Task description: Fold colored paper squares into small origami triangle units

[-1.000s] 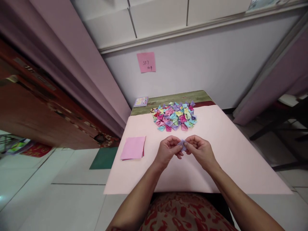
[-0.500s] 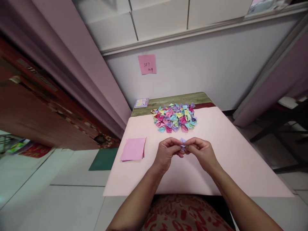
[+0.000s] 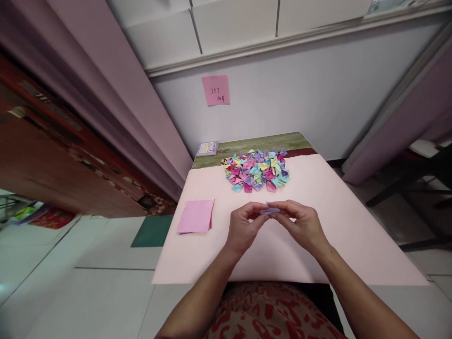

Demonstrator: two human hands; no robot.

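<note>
Between my two hands, above the front half of the pink-covered table (image 3: 339, 221), is a small folded piece of lavender origami paper (image 3: 269, 211). My left hand (image 3: 245, 223) pinches its left side between thumb and fingers. On the other side, my right hand (image 3: 299, 223) grips it with thumb below and fingers over the top. The fingers cover much of the paper. Just beyond lies a pile of small folded paper pieces (image 3: 257, 172) in pink, purple, yellow, blue and green.
A stack of square pink paper sheets (image 3: 195, 216) rests at the table's left. Small printed packs (image 3: 207, 148) lie at the back left corner. A pink note (image 3: 215, 90) with handwriting is stuck on the wall. A curtain (image 3: 141, 94) hangs to the left.
The lavender paper, earlier facing up as a diamond shape, is now tilted and looks flatter and narrower. My right fingers have moved over its top, and both thumbs sit beneath it.
</note>
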